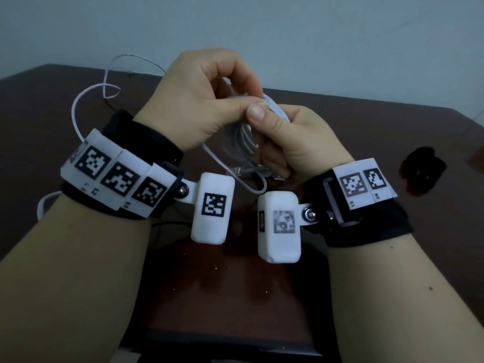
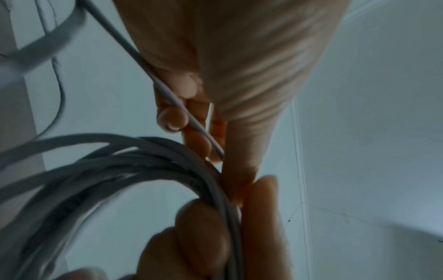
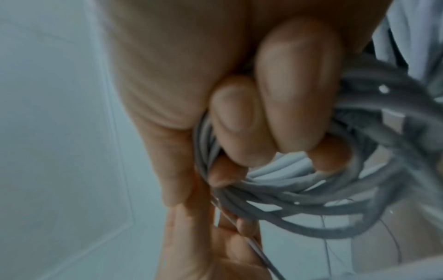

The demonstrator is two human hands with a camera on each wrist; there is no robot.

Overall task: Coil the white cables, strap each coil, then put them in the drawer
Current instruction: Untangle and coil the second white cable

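Midway | right hand [image 1: 293, 142] grip clamped on coil [image 1: 243, 137] at frame centre | left hand [image 1: 199, 100] pinches loose cable [image 1: 78, 111] trailing upper left over worktop [image 1: 366, 127] | left: finish coiling, strapping, drawer unseen

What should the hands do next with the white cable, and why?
Probably wrap one more loop: the right hand grips the coil, while the left hand pinches a loose strand, and slack cable trails over the table.
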